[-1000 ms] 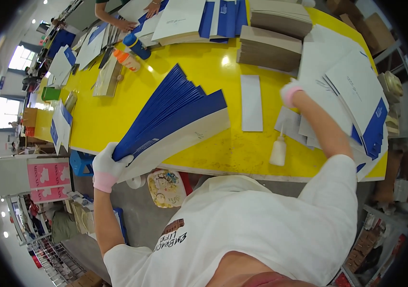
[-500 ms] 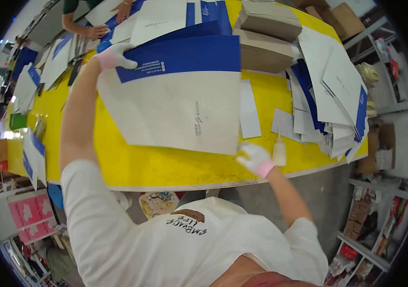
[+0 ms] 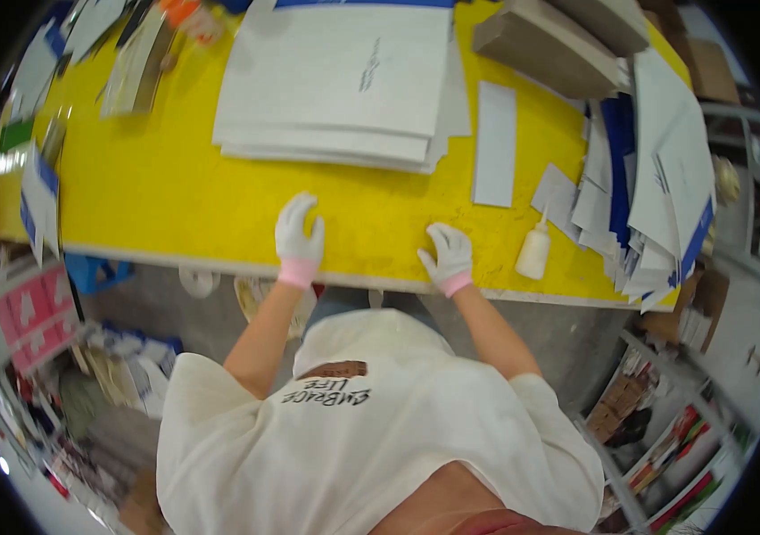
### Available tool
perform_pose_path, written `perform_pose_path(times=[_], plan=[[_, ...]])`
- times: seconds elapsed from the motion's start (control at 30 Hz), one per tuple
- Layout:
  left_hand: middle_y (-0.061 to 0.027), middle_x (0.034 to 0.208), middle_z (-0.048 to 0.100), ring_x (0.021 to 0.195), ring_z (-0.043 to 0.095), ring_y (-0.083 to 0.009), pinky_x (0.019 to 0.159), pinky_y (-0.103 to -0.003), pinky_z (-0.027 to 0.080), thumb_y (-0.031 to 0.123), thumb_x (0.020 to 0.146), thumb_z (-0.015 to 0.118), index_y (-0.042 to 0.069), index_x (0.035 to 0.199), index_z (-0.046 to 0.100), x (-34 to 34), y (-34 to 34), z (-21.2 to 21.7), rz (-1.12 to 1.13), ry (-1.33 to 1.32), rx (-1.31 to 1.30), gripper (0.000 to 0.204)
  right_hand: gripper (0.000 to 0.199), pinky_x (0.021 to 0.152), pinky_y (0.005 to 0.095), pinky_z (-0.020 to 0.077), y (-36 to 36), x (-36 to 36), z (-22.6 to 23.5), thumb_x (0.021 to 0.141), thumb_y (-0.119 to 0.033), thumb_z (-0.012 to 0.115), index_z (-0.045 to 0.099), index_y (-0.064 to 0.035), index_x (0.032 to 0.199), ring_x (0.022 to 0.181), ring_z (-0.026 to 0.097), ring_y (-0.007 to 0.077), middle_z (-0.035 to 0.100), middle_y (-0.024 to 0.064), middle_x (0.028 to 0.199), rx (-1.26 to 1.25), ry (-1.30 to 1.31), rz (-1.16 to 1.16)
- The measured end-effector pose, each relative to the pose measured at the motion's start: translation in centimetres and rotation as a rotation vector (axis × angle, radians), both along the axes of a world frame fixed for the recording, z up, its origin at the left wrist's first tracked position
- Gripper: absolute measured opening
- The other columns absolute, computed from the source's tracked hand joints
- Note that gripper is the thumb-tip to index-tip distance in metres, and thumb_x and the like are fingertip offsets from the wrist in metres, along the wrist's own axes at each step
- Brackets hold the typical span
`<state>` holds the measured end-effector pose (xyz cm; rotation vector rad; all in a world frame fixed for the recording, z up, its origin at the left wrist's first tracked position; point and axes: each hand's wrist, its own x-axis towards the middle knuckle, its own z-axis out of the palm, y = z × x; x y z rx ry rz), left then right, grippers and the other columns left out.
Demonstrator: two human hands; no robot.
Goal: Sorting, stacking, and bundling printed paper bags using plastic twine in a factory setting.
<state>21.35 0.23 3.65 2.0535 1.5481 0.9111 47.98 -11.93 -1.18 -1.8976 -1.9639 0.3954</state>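
Note:
A stack of large white flat card sheets (image 3: 344,85) lies on the yellow table (image 3: 166,187), beyond both hands. My left hand (image 3: 299,235), in a white glove with a pink cuff, rests on the bare table near its front edge, fingers apart and holding nothing. Gloved the same way, my right hand (image 3: 448,257) lies flat on the table near the front edge, also empty. A small white glue bottle (image 3: 533,249) stands just right of my right hand. A narrow white card strip (image 3: 495,143) lies between the stack and the bottle.
Brown cardboard boxes (image 3: 545,49) sit at the back right. A fanned pile of white and blue sheets (image 3: 656,196) covers the table's right end. More sheets and small items (image 3: 130,45) lie at the back left. Pink boxes (image 3: 28,312) stand on the floor, left.
The white and blue sheets that my left hand carried now lie flat as a stack on the table. Both hands have let go and drawn back to the front edge.

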Motion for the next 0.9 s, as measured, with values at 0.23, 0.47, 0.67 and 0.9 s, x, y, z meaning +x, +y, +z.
perform_pose_path(times=[0.23, 0.47, 0.67, 0.9], plan=[[-0.0155, 0.105, 0.059, 0.099, 0.056, -0.0289, 0.089, -0.036, 0.043, 0.004, 0.072, 0.059, 0.004, 0.096, 0.061, -9.7, -23.9, 2.6, 0.539, 0.084, -0.649, 0.024, 0.042, 0.088, 0.0427, 0.0374, 1.7, 0.8, 0.0, 0.077, -0.032, 0.062, 0.053, -0.0091, 0.111, 0.102, 0.049, 0.03, 0.052, 0.0108, 0.112, 0.181, -0.1, 0.088], [-0.0137, 0.102, 0.063, 0.096, 0.06, -0.0251, 0.085, -0.032, 0.045, 0.02, 0.073, 0.063, 0.005, 0.102, 0.062, -16.5, -43.2, -5.4, 1.228, 0.212, -1.142, 0.033, 0.042, 0.088, 0.0409, 0.0375, 1.5, -0.3, -0.8, 0.076, -0.031, 0.063, 0.054, -0.0089, 0.11, 0.102, 0.049, 0.0289, 0.052, 0.0097, 0.111, 0.266, -0.118, 0.164], [-0.0138, 0.101, 0.062, 0.093, 0.061, -0.0239, 0.084, -0.032, 0.045, 0.02, 0.075, 0.061, 0.005, 0.102, 0.061, -13.2, -33.1, -2.9, 1.046, -0.005, -0.615, 0.031, 0.042, 0.088, 0.0409, 0.0373, 0.5, 0.2, -1.3, 0.076, -0.032, 0.062, 0.053, -0.0096, 0.111, 0.104, 0.048, 0.0283, 0.052, 0.0087, 0.113, 0.297, -0.189, 0.113], [-0.0051, 0.094, 0.063, 0.084, 0.06, -0.0123, 0.077, -0.025, 0.047, 0.006, 0.079, 0.059, 0.004, 0.103, 0.059, -6.1, -23.3, 4.9, 0.524, -0.084, -0.457, 0.024, 0.043, 0.088, 0.0399, 0.0379, 1.7, -0.1, -1.2, 0.076, -0.035, 0.062, 0.053, -0.0107, 0.111, 0.103, 0.049, 0.0266, 0.053, 0.0068, 0.112, 0.338, -0.11, 0.099]])
